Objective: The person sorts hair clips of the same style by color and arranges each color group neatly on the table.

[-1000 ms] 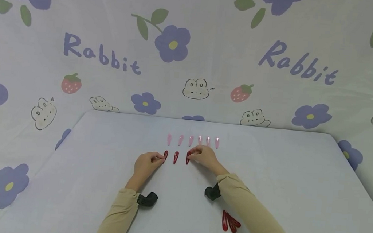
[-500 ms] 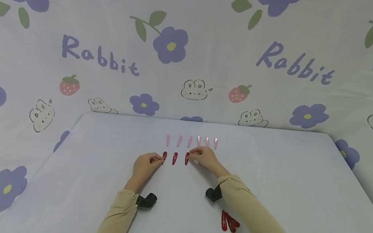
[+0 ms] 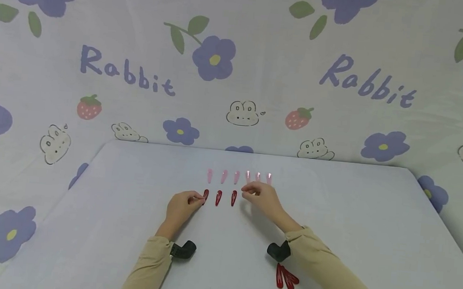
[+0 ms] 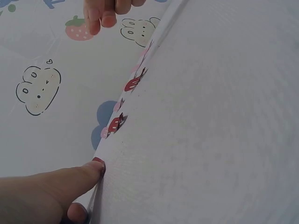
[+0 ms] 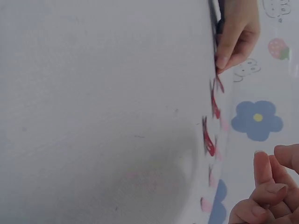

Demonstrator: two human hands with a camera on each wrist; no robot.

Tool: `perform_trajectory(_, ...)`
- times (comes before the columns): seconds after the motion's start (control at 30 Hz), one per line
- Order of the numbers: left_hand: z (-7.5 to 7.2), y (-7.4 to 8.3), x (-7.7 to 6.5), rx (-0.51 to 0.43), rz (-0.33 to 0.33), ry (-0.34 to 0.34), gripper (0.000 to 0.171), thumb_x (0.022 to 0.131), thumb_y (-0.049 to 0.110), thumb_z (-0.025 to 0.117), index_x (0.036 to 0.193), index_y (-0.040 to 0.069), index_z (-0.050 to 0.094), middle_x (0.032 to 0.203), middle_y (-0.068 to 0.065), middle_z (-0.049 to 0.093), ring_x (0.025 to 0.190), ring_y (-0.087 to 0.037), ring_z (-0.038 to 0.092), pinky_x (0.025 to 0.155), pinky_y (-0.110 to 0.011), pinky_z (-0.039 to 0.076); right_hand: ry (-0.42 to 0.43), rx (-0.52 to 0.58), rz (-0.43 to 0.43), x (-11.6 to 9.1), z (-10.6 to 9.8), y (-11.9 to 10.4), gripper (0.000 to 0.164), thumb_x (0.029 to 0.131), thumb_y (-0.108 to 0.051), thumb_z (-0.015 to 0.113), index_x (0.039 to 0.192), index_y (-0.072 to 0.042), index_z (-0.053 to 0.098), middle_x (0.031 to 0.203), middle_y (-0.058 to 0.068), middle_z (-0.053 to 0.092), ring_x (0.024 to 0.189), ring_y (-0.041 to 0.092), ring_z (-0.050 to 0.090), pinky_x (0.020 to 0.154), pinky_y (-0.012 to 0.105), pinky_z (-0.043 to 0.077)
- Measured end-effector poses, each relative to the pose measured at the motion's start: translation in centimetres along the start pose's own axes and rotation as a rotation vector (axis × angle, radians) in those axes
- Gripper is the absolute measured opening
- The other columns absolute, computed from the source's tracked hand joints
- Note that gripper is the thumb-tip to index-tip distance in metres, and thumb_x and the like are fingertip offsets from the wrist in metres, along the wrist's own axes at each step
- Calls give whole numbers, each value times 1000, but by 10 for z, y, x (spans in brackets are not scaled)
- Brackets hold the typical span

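Three red snap hair clips lie in a row on the white table. My left hand (image 3: pixel 180 205) pinches the leftmost red hair clip (image 3: pixel 206 193) between thumb and fingers; the thumb covers part of it in the left wrist view. The middle red clip (image 3: pixel 218 198) and the right-hand red clip (image 3: pixel 233 198) lie untouched. Just right of that last clip, my right hand (image 3: pixel 264 200) is raised a little, fingers loosely bent, holding nothing. Behind them runs a row of several pink hair clips (image 3: pixel 224 176), whose right part is partly hidden by the right hand.
Several more red hair clips (image 3: pixel 286 277) lie fanned together near the front, beside the right forearm. The white tabletop (image 3: pixel 121 190) ends at the back against a patterned cloth (image 3: pixel 261 74) with flowers and rabbits. A black wrist camera (image 3: pixel 279 251) hangs under the right sleeve.
My right hand has let go of the third red clip and drawn back to the right, its forearm shifting too. The left hand stays on the leftmost clip.
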State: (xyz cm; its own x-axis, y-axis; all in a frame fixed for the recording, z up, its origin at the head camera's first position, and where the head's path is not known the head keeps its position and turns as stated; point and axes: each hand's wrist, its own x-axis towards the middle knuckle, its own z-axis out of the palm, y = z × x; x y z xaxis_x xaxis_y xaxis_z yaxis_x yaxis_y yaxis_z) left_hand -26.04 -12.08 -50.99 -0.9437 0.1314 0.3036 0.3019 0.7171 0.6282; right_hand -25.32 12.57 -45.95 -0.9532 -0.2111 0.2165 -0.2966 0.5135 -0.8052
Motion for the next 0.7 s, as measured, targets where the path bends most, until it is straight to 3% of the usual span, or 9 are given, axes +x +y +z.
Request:
perform_trajectory(0.33,-4,-1,-1,-4,-1,13,8,77,20,71,81,14,71,50,8,37,48,-8,31,47,-26,26,-21,81,-26,-22,-21,-16,12,82,-11,64,92,-4,67,82,1,62,71,17,50,59,26,41)
perform_trajectory(0.7,0,-2,0,-1,-11,9,7,77,21,71,80,14,71,51,8,39,48,-8,32,47,-25,26,-70,66,-21,-58,-48,-19,12,81,-11,67,91,-6,67,79,0,62,57,14,41,49,22,33)
